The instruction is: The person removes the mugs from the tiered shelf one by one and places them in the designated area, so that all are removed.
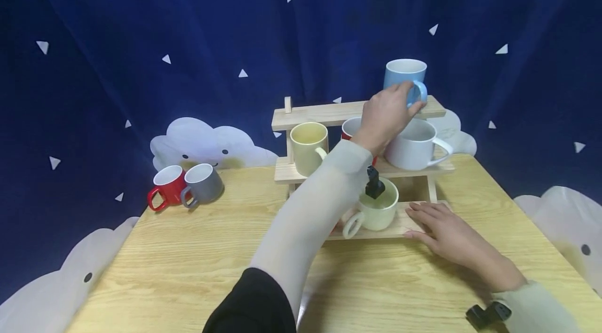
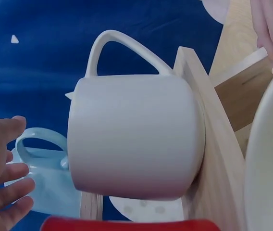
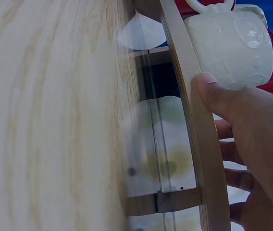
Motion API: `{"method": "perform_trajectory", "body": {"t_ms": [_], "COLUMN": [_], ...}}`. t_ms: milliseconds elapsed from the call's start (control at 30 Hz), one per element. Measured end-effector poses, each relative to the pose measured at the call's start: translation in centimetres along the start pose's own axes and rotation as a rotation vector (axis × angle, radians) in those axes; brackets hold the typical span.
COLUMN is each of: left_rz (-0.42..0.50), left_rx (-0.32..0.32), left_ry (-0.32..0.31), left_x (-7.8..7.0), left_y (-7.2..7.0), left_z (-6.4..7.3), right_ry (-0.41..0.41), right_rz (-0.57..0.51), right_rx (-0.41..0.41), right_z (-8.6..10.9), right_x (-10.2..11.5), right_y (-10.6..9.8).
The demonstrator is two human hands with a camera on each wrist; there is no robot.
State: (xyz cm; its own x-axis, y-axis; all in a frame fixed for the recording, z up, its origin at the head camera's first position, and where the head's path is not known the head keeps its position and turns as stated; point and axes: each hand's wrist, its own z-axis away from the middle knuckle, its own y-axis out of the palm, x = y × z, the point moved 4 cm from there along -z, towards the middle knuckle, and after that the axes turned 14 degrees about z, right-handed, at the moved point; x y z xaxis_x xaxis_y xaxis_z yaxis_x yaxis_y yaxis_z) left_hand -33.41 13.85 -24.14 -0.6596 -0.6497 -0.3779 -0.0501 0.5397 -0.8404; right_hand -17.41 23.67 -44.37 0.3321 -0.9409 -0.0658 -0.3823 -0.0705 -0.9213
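My left hand [image 1: 386, 113] reaches up to the light blue mug [image 1: 394, 75] on the rack's top shelf. Its fingers lie in front of the mug's body, with the thumb just beside the handle; in the left wrist view the fingers [image 2: 14, 190] look loosely bent and spread from the thumb. Below, a white mug [image 1: 411, 147] stands on the middle shelf. My right hand [image 1: 449, 233] rests at the right end of the wooden rack's bottom shelf [image 3: 187, 72], fingers laid over the board and thumb at its front edge. Beside it stands a pale green mug [image 1: 378, 213].
A yellow mug [image 1: 308, 152] and a partly hidden red mug [image 1: 350, 128] share the middle shelf. Another red mug [image 1: 171, 182] and a grey mug [image 1: 205, 185] stand together on the table [image 1: 188, 265] at the left. Behind hangs a dark blue curtain [image 1: 263, 19].
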Motion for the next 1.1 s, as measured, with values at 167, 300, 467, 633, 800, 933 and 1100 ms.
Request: {"method": "perform_trajectory", "body": {"t_ms": [167, 300, 467, 633, 800, 933, 1100], "left_rz": [-0.01, -0.011, -0.016, -0.013, -0.033, -0.083, -0.138], "left_rx": [-0.017, -0.014, -0.032, -0.04, -0.048, -0.089, -0.127], "left_ry": [0.012, -0.005, -0.017, -0.018, -0.006, 0.009, 0.033], "left_x": [-0.5, -0.6, -0.8, -0.9, -0.7, -0.5, 0.0], "left_y": [0.4, 0.8, 1.2, 1.4, 1.4, 1.2, 0.7], "left_z": [-0.5, -0.9, -1.4, -1.6, -1.4, -1.0, -0.6], "right_ry": [-0.004, -0.01, -0.012, -0.011, -0.012, -0.015, -0.017], "right_rz": [-0.002, 0.003, 0.01, 0.016, 0.011, 0.009, 0.012], "right_rx": [-0.013, -0.016, -0.015, -0.014, -0.01, -0.012, -0.019], "right_z": [0.1, 0.1, 0.1, 0.1, 0.1, 0.1, 0.1], "right_x": [0.0, 0.0, 0.0, -0.1, -0.1, 0.0, -0.1], "right_y": [0.0, 0.1, 0.1, 0.0, -0.1, -0.1, -0.2]}}
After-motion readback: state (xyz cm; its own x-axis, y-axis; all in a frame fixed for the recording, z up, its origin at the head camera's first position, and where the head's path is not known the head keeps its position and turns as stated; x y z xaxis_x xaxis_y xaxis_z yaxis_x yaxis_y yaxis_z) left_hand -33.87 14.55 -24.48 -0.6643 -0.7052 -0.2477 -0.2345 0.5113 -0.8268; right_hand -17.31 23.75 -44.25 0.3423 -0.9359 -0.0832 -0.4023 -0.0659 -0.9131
